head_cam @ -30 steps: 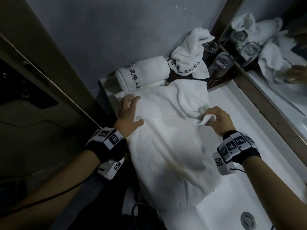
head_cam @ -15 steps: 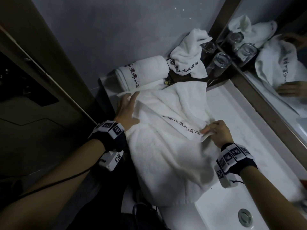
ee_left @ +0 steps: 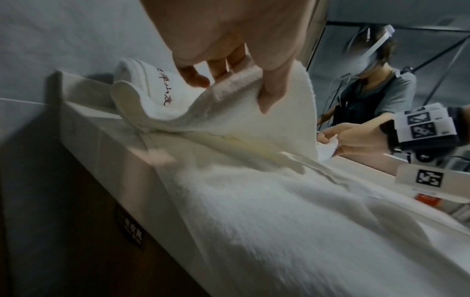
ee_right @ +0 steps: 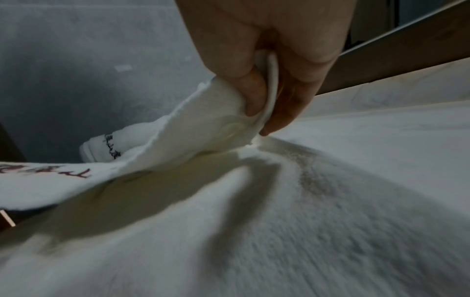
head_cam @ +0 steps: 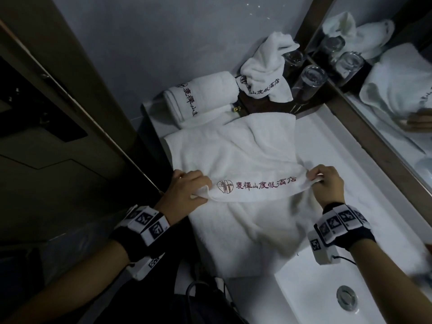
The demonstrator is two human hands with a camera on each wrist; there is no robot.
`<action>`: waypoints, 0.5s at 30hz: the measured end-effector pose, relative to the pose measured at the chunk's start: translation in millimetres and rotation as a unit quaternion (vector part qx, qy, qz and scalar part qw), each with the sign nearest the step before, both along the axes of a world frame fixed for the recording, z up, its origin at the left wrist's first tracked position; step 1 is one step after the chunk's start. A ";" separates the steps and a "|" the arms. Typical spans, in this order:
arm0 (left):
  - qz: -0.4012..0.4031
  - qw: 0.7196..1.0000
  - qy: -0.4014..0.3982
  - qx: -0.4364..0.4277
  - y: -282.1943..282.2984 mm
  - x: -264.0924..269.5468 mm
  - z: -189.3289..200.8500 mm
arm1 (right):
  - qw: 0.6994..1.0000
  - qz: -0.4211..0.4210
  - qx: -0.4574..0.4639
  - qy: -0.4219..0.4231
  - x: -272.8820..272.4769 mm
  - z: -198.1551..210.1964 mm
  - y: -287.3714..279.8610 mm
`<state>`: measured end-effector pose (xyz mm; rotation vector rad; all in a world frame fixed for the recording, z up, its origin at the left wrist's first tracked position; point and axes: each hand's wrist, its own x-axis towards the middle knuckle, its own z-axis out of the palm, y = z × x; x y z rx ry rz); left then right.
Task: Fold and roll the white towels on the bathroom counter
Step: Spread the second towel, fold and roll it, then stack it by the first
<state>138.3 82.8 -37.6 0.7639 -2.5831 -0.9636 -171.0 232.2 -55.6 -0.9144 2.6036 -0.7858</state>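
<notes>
The spread towel [head_cam: 245,230] carries dark red embroidery along its lifted edge: a round crest, then the characters 褒禪山度假酒店. The rolled towel [head_cam: 201,97] at the tabletop's far edge shows the same crest and 褒禪山度, the rest hidden. The crumpled towel [head_cam: 264,76] beside it shows 山度假酒店. The wristbands [head_cam: 339,220] bear square black-and-white marker codes.

Rolled towel [head_cam: 201,94] behind spread towel [head_cam: 233,155]

We wear black wristbands [head_cam: 355,232] on both bare forearms, each ringed with white blocks printed with black square markers. A white camera box [head_cam: 323,250] hangs under each wrist, and a thin black cable trails from it.
</notes>
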 end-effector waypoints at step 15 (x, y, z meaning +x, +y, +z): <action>0.071 0.980 -0.030 0.182 75.0 21.5 -43.3 | 0.994 0.013 0.030 -0.101 1.1 -12.8 68.8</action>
